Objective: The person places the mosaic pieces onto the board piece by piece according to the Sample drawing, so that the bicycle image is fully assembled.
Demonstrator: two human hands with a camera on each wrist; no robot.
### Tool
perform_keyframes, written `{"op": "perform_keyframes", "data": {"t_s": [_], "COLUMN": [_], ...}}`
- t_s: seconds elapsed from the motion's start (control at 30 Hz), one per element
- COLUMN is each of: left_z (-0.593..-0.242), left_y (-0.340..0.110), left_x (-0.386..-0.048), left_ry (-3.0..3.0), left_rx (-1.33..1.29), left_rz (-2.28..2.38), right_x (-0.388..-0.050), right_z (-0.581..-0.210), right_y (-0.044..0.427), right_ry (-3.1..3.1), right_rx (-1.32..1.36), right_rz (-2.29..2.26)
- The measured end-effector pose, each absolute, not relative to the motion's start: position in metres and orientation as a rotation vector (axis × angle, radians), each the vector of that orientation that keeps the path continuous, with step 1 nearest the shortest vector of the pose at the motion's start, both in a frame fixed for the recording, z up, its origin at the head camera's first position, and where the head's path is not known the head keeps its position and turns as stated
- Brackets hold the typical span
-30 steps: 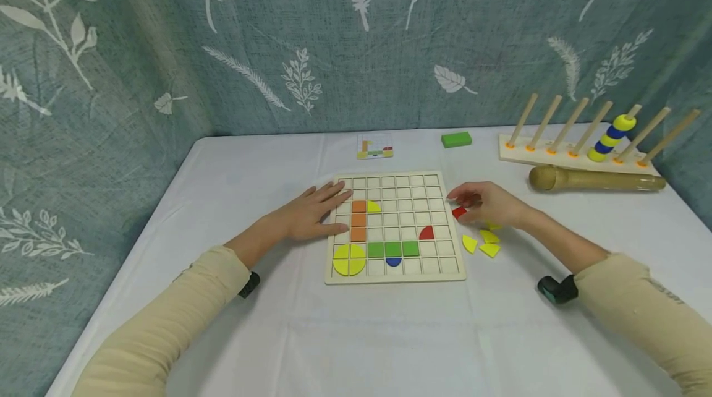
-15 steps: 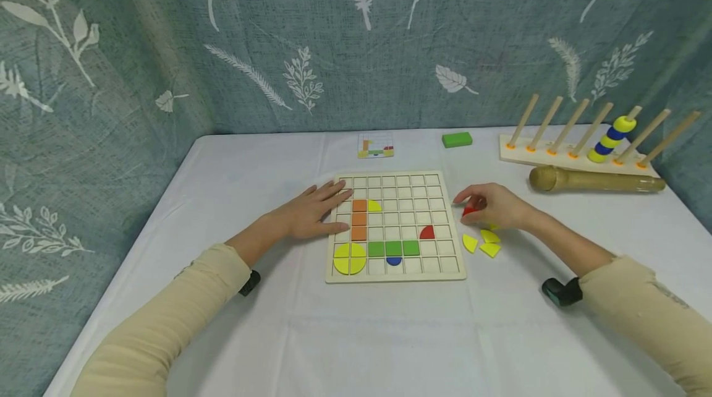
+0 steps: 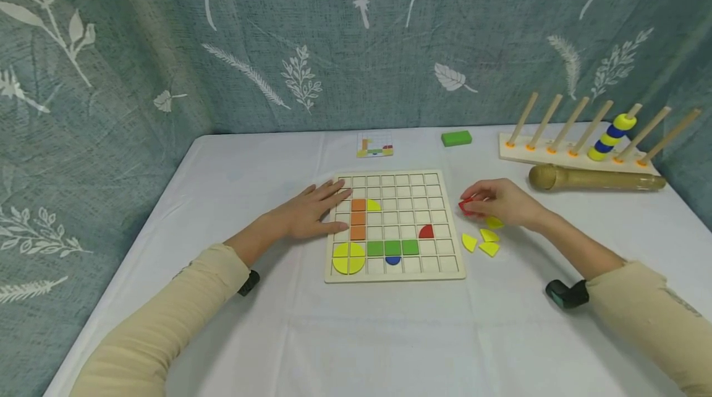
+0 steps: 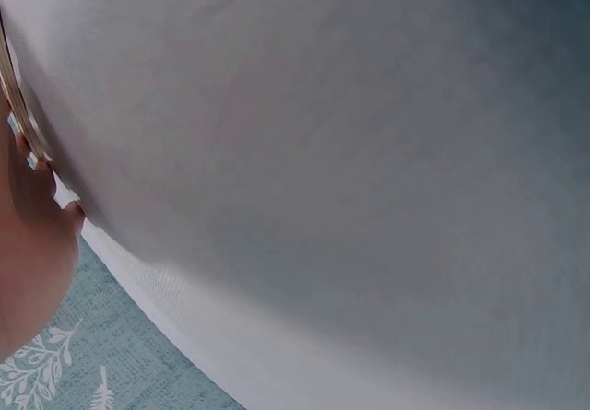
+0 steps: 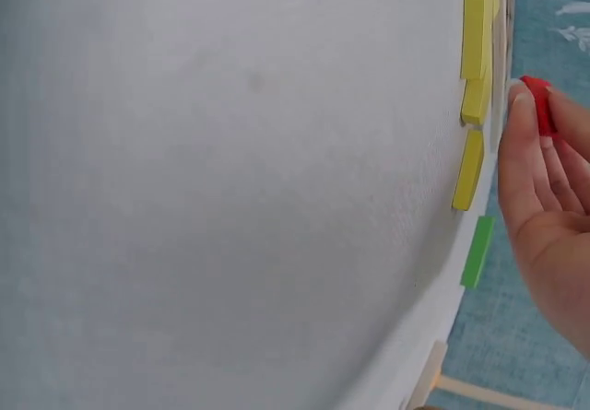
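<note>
In the head view, a pale wooden grid board [image 3: 395,274] lies on the white table. My left hand [image 3: 308,214] rests on its left edge with fingers spread. To the right of the board, my right hand [image 3: 503,202] pinches a small red block [image 5: 537,106] between thumb and fingers, partly covered by them. Several yellow quarter-circle blocks [image 3: 489,249] lie just below that hand. On the board are an orange column [image 3: 358,218], a yellow circle [image 3: 349,258], a green row [image 3: 392,248], a blue half circle [image 3: 393,260], a red quarter circle [image 3: 426,232] and a yellow quarter circle [image 3: 374,204].
Behind the board lies a small picture card [image 3: 375,145] with a coloured pattern. A green block [image 3: 456,138] sits to its right. At the back right stand a peg rack [image 3: 517,150] with yellow and blue beads on one peg, and a brown cylindrical stick [image 3: 601,180].
My right hand has lifted the red block and drawn it slightly right, away from the board, turning it in the fingers. My left hand stays in place.
</note>
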State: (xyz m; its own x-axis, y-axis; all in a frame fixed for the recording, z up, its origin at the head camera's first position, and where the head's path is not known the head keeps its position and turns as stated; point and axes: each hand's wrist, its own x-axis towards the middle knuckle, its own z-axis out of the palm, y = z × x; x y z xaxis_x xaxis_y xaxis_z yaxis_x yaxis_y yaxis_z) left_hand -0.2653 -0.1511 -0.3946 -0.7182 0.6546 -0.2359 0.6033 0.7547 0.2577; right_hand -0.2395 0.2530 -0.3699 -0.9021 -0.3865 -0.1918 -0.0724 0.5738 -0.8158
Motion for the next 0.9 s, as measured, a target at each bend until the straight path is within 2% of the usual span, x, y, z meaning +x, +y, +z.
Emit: {"op": "perform_keyframes", "data": {"t_s": [0.33, 0.9], "left_z": [-0.394, -0.396], "left_y": [-0.152, -0.152], "left_x": [-0.266, -0.266], "left_ry": [2.638, 2.639], "left_rx": [0.988, 1.001], "left_rz": [0.239, 0.255], "right_x": [-0.236, -0.229], "right_z": [-0.37, -0.371], "right_y": [0.252, 0.232], "right_ry": [2.35, 2.209], "right_rx": [-0.259, -0.307], "right_rz": [-1.333, -1.34]}}
